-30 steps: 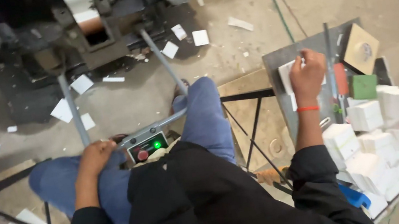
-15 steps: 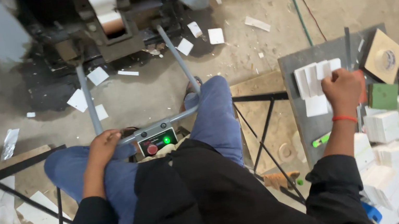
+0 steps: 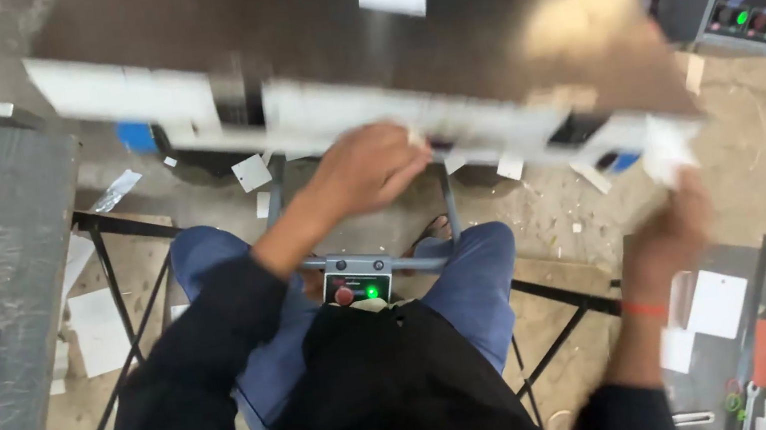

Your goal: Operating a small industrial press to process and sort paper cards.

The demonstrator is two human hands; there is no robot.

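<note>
Both hands now raised to the dark metal tabletop [image 3: 495, 16], left hand [image 3: 366, 169] curling at its paper-strewn edge, right hand [image 3: 672, 217] pinching a blurred white paper piece [image 3: 665, 153].

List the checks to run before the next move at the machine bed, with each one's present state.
1. Left hand at the front edge of the metal bed: ok.
2. Left fingers gripping a white card: cannot tell, motion blur.
3. Right hand raised with a white piece at its fingers: ok, though blurred.
4. Row of white cards along the bed edge aligned: cannot tell.
5. Green light on the small control box between the knees: ok.
6. White card stock on the side table within right reach: ok.
</note>
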